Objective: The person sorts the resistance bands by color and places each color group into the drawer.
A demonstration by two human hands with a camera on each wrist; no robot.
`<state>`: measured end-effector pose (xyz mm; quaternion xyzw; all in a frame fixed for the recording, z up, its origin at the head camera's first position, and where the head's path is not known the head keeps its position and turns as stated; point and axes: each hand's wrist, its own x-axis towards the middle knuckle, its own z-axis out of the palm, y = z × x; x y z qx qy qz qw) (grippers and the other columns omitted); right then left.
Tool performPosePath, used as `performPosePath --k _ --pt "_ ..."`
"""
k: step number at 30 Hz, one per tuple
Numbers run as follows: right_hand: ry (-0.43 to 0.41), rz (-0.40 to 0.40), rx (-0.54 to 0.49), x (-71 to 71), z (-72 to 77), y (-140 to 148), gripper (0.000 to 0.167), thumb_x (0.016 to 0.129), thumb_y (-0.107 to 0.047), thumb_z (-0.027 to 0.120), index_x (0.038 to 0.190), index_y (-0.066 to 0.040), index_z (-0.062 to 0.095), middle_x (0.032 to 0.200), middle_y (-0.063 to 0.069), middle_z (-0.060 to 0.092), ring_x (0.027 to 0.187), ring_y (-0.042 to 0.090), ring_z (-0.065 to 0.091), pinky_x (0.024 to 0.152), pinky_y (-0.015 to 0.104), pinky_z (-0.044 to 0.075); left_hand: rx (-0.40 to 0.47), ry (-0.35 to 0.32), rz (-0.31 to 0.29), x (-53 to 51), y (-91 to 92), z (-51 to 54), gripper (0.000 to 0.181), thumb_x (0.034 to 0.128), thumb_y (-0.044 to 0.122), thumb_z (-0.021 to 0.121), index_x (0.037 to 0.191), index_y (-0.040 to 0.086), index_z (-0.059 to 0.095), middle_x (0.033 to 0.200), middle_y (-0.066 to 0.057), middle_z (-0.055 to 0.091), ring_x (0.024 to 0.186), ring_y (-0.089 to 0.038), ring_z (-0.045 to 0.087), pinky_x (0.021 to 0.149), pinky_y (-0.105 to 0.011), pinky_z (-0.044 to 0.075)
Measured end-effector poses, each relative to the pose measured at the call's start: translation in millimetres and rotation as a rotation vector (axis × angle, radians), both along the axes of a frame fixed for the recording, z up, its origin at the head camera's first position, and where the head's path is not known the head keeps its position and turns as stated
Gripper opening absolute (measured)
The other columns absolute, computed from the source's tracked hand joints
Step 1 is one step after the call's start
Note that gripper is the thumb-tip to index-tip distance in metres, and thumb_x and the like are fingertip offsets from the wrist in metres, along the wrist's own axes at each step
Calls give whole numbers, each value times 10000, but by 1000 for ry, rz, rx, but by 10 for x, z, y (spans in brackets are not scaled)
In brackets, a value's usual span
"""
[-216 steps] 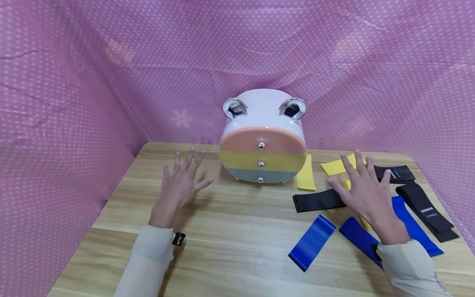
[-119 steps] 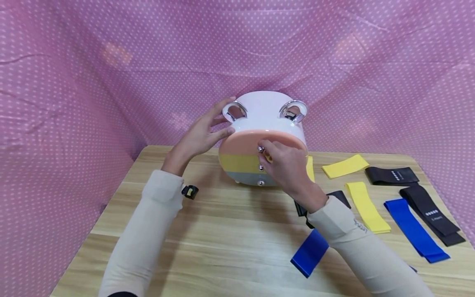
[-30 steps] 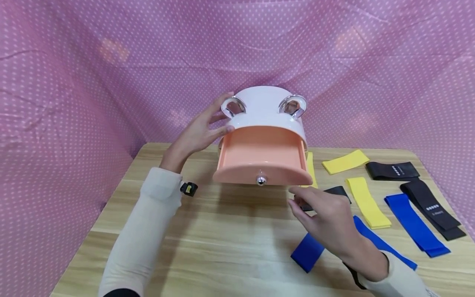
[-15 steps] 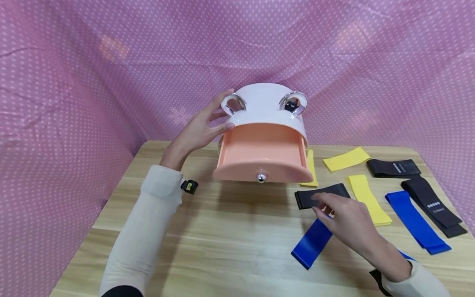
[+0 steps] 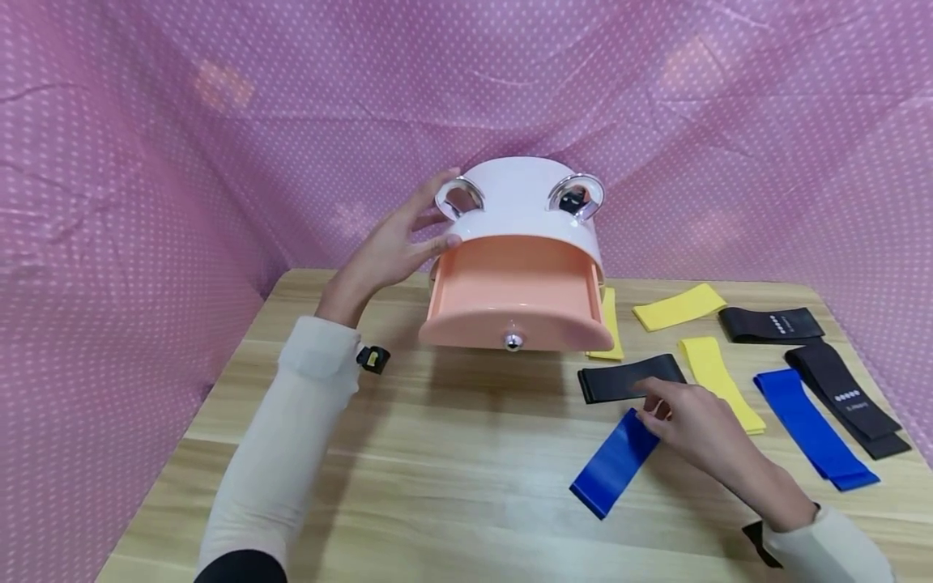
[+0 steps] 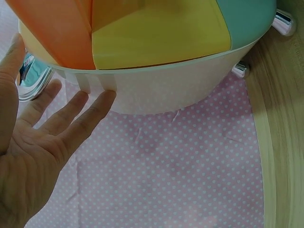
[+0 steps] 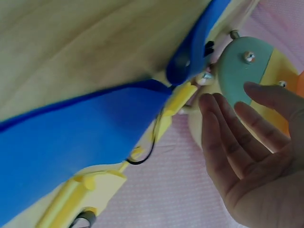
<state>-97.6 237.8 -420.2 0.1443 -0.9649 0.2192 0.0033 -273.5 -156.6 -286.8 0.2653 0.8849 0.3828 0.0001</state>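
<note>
A white drawer box (image 5: 521,186) with two silver ear loops stands at the back, its top orange drawer (image 5: 513,328) pulled out. My left hand (image 5: 394,247) rests on the box's left side, thumb at the front rim; in the left wrist view its straight fingers (image 6: 78,121) touch the white shell. My right hand (image 5: 692,421), fingers bent and thumb apart, is at the upper end of a blue resistance band (image 5: 612,465), beside a black resistance band (image 5: 615,380). In the right wrist view nothing shows between the fingers of the right hand (image 7: 256,147).
To the right lie several more flat bands: yellow ones (image 5: 678,308), black ones (image 5: 845,397) and a blue one (image 5: 816,429). One yellow band (image 5: 611,332) is partly behind the drawer. A pink dotted cloth (image 5: 350,105) hangs behind the wooden table (image 5: 452,502).
My left hand has gone to the box's side. The right hand gripped the top knob, the drawer came out, and that hand let go and moved right and down to the bands.
</note>
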Motion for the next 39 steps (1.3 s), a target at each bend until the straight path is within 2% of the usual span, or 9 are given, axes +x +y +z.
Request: performPosePath --k 5,8,14,20,25,33,39 --pt "-88 14 -21 -77 -92 84 287 890 -50 795 1170 -24 736 854 -15 727 761 126 664 638 322 561 0 0 4 -11 6 -6 842 972 472 716 1581 647 163 1752 125 172 1476 -270 501 1114 -624 490" --pt "-106 32 -30 -115 -136 123 284 891 -40 794 1168 -16 733 860 -17 720 762 111 643 639 300 540 -1 1 7 -14 5 -7 843 968 481 717 1581 648 163 1749 138 169 1475 -268 503 1111 -625 492" --pt "-128 85 -32 -152 -183 144 244 890 -31 789 1129 -44 743 914 -6 749 786 101 638 640 285 522 1 7 -1 -7 -2 -1 855 971 476 714 1622 570 169 1748 152 152 1472 -284 503 1106 -634 492" --pt "-161 91 -43 -159 -196 153 222 896 -17 770 1112 -71 752 905 -20 737 784 97 618 644 272 508 3 7 -7 -8 8 -6 847 973 469 714 1602 612 165 1744 179 139 1470 -285 505 1096 -619 507" --pt "-194 88 -50 -160 -208 148 239 895 -2 759 1121 -81 748 844 -51 668 752 98 555 617 245 449 -7 15 -3 0 17 -3 857 975 473 714 1631 551 169 1741 185 138 1466 -287 509 1106 -644 487" --pt "-176 95 -45 -151 -208 98 295 850 55 773 1106 -88 747 826 -40 618 745 121 525 613 250 423 -18 10 7 23 20 7 852 974 480 713 1609 602 158 1742 175 148 1467 -289 507 1117 -659 469" --pt "-202 89 -45 -163 -167 79 239 861 61 759 1068 -59 749 859 -7 629 768 142 536 629 257 445 -12 6 12 33 8 9 851 978 470 715 1617 585 164 1749 145 156 1470 -295 507 1119 -648 474"
